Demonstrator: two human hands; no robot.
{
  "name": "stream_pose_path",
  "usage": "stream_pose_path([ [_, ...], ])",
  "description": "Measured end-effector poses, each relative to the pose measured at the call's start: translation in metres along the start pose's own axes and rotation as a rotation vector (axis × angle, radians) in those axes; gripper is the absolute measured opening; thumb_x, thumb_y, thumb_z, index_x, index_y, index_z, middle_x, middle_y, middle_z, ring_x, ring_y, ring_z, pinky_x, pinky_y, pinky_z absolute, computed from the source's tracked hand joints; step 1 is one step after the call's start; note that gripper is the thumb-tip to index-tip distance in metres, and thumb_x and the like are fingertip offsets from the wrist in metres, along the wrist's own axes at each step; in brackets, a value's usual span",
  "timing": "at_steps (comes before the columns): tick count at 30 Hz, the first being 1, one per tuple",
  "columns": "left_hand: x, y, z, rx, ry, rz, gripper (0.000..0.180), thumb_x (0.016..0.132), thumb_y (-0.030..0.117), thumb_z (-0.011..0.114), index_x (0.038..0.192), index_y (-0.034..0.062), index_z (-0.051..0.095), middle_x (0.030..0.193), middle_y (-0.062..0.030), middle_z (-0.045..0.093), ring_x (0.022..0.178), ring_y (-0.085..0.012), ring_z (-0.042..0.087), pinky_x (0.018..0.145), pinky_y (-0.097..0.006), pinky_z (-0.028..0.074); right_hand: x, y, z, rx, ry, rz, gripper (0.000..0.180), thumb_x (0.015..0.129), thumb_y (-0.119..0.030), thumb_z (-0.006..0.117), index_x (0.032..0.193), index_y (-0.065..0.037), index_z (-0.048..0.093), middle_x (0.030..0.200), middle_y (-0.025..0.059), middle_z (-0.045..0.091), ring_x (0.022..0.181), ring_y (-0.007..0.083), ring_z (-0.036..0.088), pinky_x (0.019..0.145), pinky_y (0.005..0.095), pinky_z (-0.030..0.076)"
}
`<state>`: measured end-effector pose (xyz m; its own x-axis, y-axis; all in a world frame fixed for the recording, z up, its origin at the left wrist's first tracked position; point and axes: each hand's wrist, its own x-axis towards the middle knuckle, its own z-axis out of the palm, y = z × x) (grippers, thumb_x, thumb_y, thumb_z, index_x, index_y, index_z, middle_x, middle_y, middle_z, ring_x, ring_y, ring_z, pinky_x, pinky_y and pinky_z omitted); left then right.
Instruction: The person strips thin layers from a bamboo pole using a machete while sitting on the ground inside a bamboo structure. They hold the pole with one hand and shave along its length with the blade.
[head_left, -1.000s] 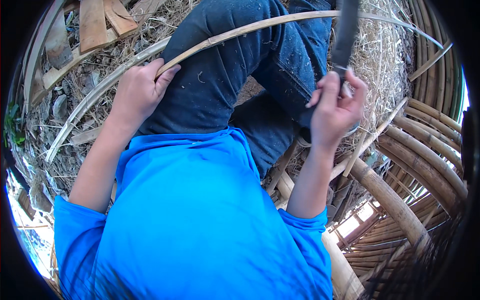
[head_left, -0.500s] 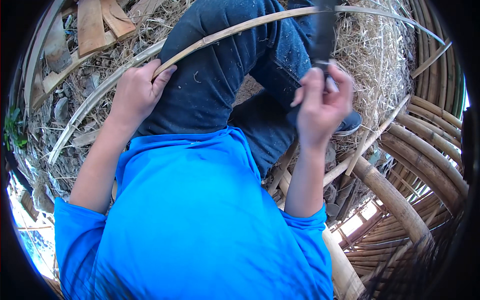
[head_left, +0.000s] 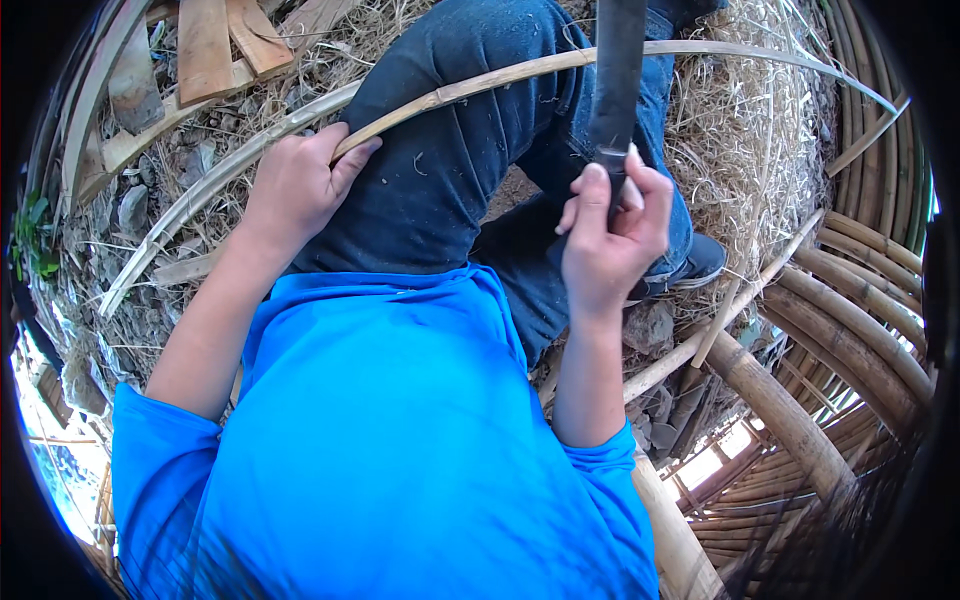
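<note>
A long, thin bamboo strip (head_left: 520, 72) lies across my bent knee and arcs off to the far right. My left hand (head_left: 298, 188) is closed around its near end, thumb along the top, beside my thigh. In my right hand (head_left: 618, 225) is a machete (head_left: 618, 85), gripped by its dark handle with the blade pointing away from me. The broad grey blade passes over the strip at my knee; whether they touch, I cannot tell. Beneath my left hand runs a second, pale split strip (head_left: 190, 218), reaching toward the lower left.
Flat wooden pieces (head_left: 205, 50) lie at the far left. Straw and shavings (head_left: 735, 150) cover the ground right of my shoe (head_left: 700, 262). Thick bamboo poles (head_left: 785, 405) and a curved bamboo framework (head_left: 850, 310) stand close on my right.
My right hand and the machete have moved left along the strip, and the blade is no longer blurred. My left hand keeps its hold on the strip. The whole view has shifted slightly.
</note>
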<state>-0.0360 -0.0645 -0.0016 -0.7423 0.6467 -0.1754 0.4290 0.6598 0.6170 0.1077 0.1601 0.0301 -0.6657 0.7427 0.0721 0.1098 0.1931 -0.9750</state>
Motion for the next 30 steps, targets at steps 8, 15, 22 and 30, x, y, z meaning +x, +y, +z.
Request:
stream_pose_path([
  [8, 0.002, 0.004, -0.003, -0.019, -0.006, -0.014, 0.039, 0.094, 0.036, 0.054, 0.079, 0.0003, 0.057, 0.065, -0.0237, 0.055, 0.068, -0.0454, 0.056, 0.056, -0.048, 0.041, -0.01, 0.005, 0.005, -0.072, 0.013, 0.007, 0.024, 0.085, -0.002, 0.067, 0.106, 0.004, 0.057, 0.086, 0.0102, 0.064, 0.075, 0.0095, 0.062, 0.065, 0.0225, 0.05],
  [15, 0.002, 0.002, -0.001, -0.019, -0.002, -0.003, 0.038, 0.094, 0.036, 0.053, 0.079, 0.0007, 0.057, 0.065, -0.0242, 0.055, 0.068, -0.0459, 0.055, 0.056, -0.049, 0.041, -0.029, 0.004, 0.003, 0.035, 0.011, 0.057, 0.026, 0.086, -0.003, 0.067, 0.109, 0.004, 0.057, 0.09, 0.0124, 0.067, 0.078, 0.0108, 0.063, 0.07, 0.0233, 0.051],
  [22, 0.001, 0.001, -0.002, -0.009, 0.003, -0.003, 0.039, 0.094, 0.036, 0.053, 0.079, 0.0008, 0.057, 0.067, -0.024, 0.056, 0.069, -0.0459, 0.055, 0.057, -0.049, 0.041, -0.044, -0.002, 0.003, -0.253, -0.074, -0.096, 0.023, 0.082, -0.001, 0.069, 0.103, 0.005, 0.061, 0.089, 0.0166, 0.068, 0.077, 0.0205, 0.068, 0.07, 0.0286, 0.053],
  [30, 0.001, 0.001, -0.001, 0.01, 0.011, -0.025, 0.038, 0.094, 0.036, 0.053, 0.081, 0.0004, 0.058, 0.068, -0.0244, 0.057, 0.07, -0.0461, 0.056, 0.058, -0.048, 0.041, -0.04, -0.002, -0.006, -0.314, -0.067, -0.113, 0.025, 0.082, -0.002, 0.07, 0.104, 0.005, 0.061, 0.088, 0.0143, 0.068, 0.076, 0.012, 0.066, 0.065, 0.0233, 0.052],
])
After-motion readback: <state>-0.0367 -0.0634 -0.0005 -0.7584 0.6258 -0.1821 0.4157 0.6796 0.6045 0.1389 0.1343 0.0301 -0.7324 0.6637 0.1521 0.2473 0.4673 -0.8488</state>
